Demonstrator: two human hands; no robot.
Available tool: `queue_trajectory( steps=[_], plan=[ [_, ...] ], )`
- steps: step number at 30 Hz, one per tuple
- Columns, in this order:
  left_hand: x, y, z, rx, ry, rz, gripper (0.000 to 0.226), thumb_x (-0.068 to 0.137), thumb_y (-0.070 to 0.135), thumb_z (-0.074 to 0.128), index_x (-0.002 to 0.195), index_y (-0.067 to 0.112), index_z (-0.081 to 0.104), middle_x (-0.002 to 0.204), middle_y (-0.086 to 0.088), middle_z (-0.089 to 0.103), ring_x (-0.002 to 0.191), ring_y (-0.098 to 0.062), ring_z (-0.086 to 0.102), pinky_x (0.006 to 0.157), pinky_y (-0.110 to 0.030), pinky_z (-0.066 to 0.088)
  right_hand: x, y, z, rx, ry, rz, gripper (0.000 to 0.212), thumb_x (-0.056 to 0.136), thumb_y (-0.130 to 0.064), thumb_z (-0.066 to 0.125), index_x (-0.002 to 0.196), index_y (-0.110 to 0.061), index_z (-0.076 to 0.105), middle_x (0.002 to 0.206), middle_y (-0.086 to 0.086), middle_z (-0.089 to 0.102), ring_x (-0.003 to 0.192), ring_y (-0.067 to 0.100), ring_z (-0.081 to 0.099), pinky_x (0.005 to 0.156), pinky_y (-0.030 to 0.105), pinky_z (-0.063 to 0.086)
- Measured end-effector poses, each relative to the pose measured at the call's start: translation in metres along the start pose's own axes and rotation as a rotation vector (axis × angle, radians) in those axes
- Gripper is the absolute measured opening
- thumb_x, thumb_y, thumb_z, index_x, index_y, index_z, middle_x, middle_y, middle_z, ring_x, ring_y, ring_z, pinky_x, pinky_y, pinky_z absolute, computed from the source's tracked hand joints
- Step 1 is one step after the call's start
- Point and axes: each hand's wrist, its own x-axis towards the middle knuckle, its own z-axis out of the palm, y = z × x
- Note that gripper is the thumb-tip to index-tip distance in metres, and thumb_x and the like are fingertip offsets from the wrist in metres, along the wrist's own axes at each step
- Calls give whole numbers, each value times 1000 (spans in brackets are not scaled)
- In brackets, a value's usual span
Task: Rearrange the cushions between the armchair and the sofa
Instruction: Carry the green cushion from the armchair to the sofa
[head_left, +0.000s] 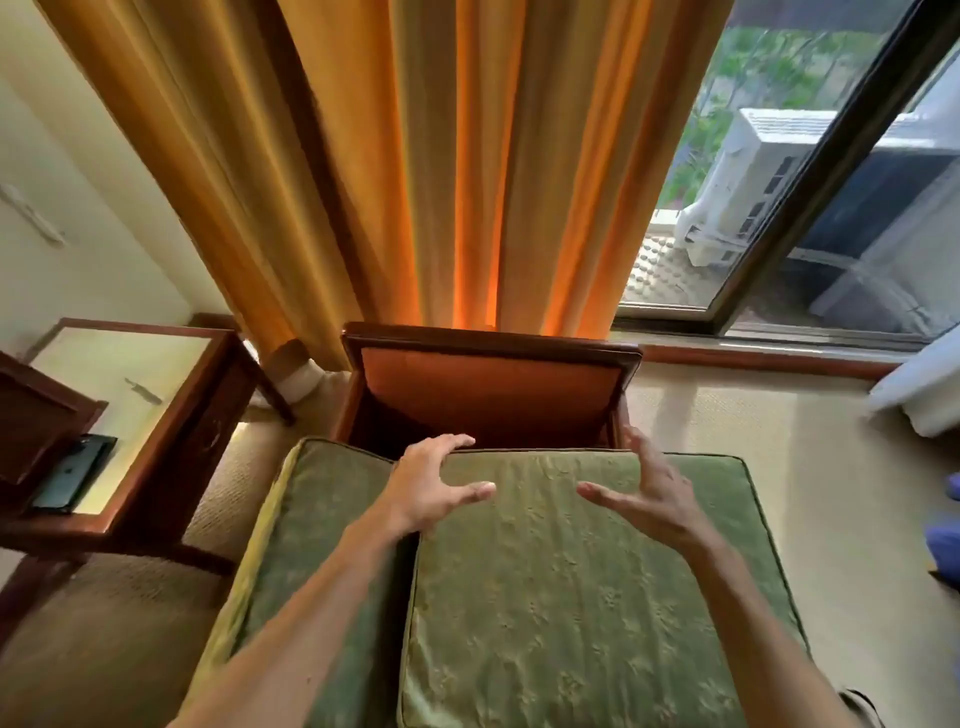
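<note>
Head view showed our left hand and right hand, fingers spread and empty, above the top cushion stacked on another before the armchair; next we judged we needed to grip its far edge.

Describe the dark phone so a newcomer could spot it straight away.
Start at the orange curtain and look down-left to the wooden side table with a pale glass top. The phone lies flat at the table's near left edge, beside a dark wooden frame; it is the only glossy black slab there.
</note>
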Motion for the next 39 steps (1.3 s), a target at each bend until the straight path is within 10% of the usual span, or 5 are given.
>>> queue_trajectory(
  steps=[12, 17, 29, 34, 39],
  plan=[
    [160, -30, 109, 351, -288, -258, 54, 101, 14, 48, 152, 26, 38, 153, -5, 44, 139, -30, 42, 108, -39, 35, 159, 90, 59, -136, -248, 98, 45, 94, -54, 57, 128, -26, 62, 128, -1, 65, 123, 21, 55, 113, 49, 25],
    [157, -38, 112, 406, -219, -279, 29, 97, 19, 55, 120, 27, 69, 112, -9, 70, 109, -33, 64, 82, -34, 46, 148, 80, 71, -137, -49, 133, 21, 97, -42, 58, 93, -28, 72, 96, -7, 70, 101, 17, 61, 113, 52, 24],
    [26, 68, -38, 263, 259, 391, 6, 81, 15, 72, 83, 21, 73, 74, 1, 73, 71, -25, 67, 69, -38, 51, 6, -4, -52, 193, 431, -193, 19, 92, -12, 68, 74, -15, 66, 72, -8, 61, 69, 16, 57, 70, 56, 48],
    [-62, 82, -89, 288, 233, 568, 24, 75, 2, 79, 86, 20, 68, 106, 2, 60, 127, -22, 52, 118, -58, 22, -93, -41, -70, 147, 590, -391, 18, 90, -11, 71, 74, -16, 66, 78, -17, 59, 78, 7, 57, 70, 47, 46],
    [-82, 34, -70, 318, 45, 461, 30, 87, 5, 67, 84, 30, 51, 161, -7, 27, 153, -29, 9, 120, -57, -3, -115, -39, -8, 32, 613, -344, 18, 88, -27, 68, 72, -19, 67, 78, -14, 57, 80, 9, 53, 73, 33, 32]
  ],
)
